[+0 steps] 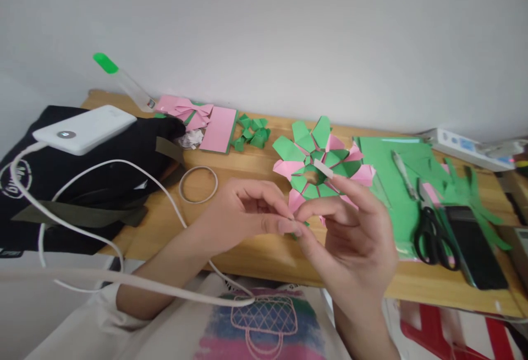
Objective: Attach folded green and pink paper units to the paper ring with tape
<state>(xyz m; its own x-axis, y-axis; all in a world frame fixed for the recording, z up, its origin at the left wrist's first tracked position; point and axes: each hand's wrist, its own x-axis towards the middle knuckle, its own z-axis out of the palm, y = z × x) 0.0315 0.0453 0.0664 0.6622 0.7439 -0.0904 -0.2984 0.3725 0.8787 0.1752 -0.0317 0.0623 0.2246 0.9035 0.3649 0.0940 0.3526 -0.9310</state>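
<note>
tiny green piece (296, 235), part-hidden, is being pinched over table (264, 258) by l. hand (247, 211) & r. hand (359, 233), prob. for control; white strip (323, 169) is being held on r. index; paper flower (311, 190) is being parked behind, prob. handy.

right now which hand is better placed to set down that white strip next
Probably the right hand: the white strip is at one of its fingertips. The left hand is apart from the strip, its thumb and finger brought together beside the right thumb.
</note>
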